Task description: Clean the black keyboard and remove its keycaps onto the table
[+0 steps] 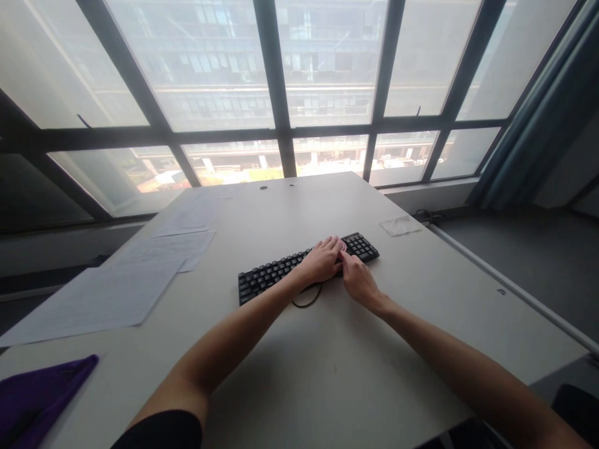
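Observation:
A black keyboard (pixel 281 272) lies at a slant on the white table (pixel 327 368). My left hand (pixel 322 260) rests flat on its right part with fingers stretched over the keys. My right hand (pixel 358 280) sits just beside it at the keyboard's front edge, fingers curled toward a small pink object (pixel 342 245) that shows between the two hands; what that object is I cannot make out. A dark cable loop (pixel 306 296) lies on the table under my left wrist.
Sheets of paper (pixel 107 293) are spread over the table's left side. A purple cloth (pixel 32 399) lies at the near left corner. A small clear wrapper (pixel 399 225) sits beyond the keyboard. Large windows (pixel 281 93) stand behind the table.

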Demonstrator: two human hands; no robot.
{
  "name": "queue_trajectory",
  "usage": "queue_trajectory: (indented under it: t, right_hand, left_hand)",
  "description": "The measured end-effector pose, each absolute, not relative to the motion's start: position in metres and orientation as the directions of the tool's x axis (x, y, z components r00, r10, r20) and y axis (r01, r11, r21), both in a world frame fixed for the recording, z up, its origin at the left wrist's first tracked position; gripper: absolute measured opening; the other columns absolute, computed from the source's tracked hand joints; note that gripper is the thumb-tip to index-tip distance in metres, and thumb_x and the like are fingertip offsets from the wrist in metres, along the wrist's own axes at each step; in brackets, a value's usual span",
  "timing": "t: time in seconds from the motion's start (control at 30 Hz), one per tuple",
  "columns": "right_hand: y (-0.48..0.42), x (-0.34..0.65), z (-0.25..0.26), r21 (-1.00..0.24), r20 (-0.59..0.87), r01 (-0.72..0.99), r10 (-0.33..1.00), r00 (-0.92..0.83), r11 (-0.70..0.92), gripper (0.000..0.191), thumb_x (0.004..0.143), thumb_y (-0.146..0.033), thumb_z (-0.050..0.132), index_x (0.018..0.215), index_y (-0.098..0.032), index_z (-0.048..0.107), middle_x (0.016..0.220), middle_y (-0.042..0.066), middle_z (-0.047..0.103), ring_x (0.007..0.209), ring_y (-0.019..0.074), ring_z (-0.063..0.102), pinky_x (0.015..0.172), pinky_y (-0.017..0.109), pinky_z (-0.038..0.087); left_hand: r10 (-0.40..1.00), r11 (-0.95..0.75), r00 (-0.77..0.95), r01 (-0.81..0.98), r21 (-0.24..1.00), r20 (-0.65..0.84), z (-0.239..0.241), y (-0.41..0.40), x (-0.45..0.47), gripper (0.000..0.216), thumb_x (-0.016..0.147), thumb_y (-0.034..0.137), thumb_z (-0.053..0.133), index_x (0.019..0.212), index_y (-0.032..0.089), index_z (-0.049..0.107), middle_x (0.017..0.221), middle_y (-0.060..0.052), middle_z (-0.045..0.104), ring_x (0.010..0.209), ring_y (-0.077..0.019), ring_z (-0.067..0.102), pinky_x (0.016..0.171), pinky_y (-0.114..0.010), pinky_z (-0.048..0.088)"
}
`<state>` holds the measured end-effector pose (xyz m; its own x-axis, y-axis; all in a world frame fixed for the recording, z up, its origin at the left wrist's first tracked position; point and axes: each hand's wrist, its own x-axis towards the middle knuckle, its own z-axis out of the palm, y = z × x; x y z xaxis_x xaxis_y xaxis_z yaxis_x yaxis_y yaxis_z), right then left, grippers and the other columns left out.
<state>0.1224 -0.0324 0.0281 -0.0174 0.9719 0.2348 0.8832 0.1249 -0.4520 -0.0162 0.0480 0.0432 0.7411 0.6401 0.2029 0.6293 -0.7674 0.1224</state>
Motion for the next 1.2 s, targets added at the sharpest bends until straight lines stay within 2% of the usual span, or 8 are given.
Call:
queue_trajectory:
  t: [0.2, 0.57, 0.77, 1.0, 1.2]
  right_hand:
    - [-0.035, 0.076, 0.035, -0.439, 0.181, 0.873, 0.972, -0.147, 0.213, 0.052, 0.099, -0.014, 0.028, 0.15, -0.013, 0.033, 0.127, 0.019, 0.059, 0.107, 0.0251, 0.064, 0.088, 0.032, 0.047]
    - [-0.054, -0.002, 0.044, -0.438, 0.152, 0.798, 0.909, -0.388, 0.414, 0.051, 0.098, -0.016, 0.029, 0.148, -0.019, 0.033, 0.123, 0.017, 0.06, 0.096, 0.0254, 0.068, 0.08, 0.033, 0.048]
    - [-0.063, -0.013, 0.045, -0.426, 0.167, 0.753, 0.862, -0.479, 0.501, 0.057, 0.097, -0.015, 0.03, 0.153, -0.021, 0.029, 0.122, 0.015, 0.059, 0.094, 0.0262, 0.068, 0.077, 0.033, 0.048]
    - [-0.061, 0.011, 0.043, -0.38, 0.153, 0.772, 0.858, -0.49, 0.509, 0.058, 0.095, -0.012, 0.031, 0.153, -0.024, 0.032, 0.115, 0.013, 0.061, 0.09, 0.0248, 0.068, 0.074, 0.031, 0.047]
    - [-0.055, 0.042, 0.032, -0.367, 0.157, 0.83, 0.907, -0.39, 0.42, 0.058, 0.096, -0.011, 0.03, 0.153, -0.019, 0.029, 0.113, 0.013, 0.061, 0.087, 0.0231, 0.068, 0.073, 0.03, 0.047]
  left_hand:
    - [0.674, -0.736, 0.699, 0.661, 0.146, 0.238, 0.045, 0.04, -0.068, 0.056, 0.088, 0.026, 0.056, 0.142, 0.014, 0.046, 0.155, -0.018, 0.039, 0.146, -0.0282, 0.032, 0.119, -0.045, 0.03]
    - [0.804, -0.584, 0.54, 0.796, 0.161, 0.249, 0.04, -0.009, -0.171, 0.06, 0.09, 0.026, 0.053, 0.147, 0.016, 0.041, 0.157, -0.014, 0.036, 0.147, -0.0262, 0.029, 0.12, -0.047, 0.028]
    - [0.84, -0.513, 0.435, 0.832, 0.212, 0.323, 0.032, -0.035, -0.189, 0.058, 0.092, 0.03, 0.054, 0.147, 0.018, 0.042, 0.157, -0.012, 0.037, 0.147, -0.0266, 0.03, 0.12, -0.049, 0.026]
    - [0.842, -0.494, 0.386, 0.833, 0.25, 0.377, 0.036, -0.052, -0.194, 0.057, 0.097, 0.036, 0.047, 0.151, 0.021, 0.037, 0.156, -0.009, 0.038, 0.147, -0.0259, 0.031, 0.121, -0.05, 0.028]
    - [0.814, -0.547, 0.442, 0.802, 0.24, 0.377, 0.031, -0.052, -0.186, 0.05, 0.102, 0.037, 0.037, 0.15, 0.023, 0.04, 0.156, -0.006, 0.039, 0.146, -0.0236, 0.034, 0.121, -0.047, 0.029]
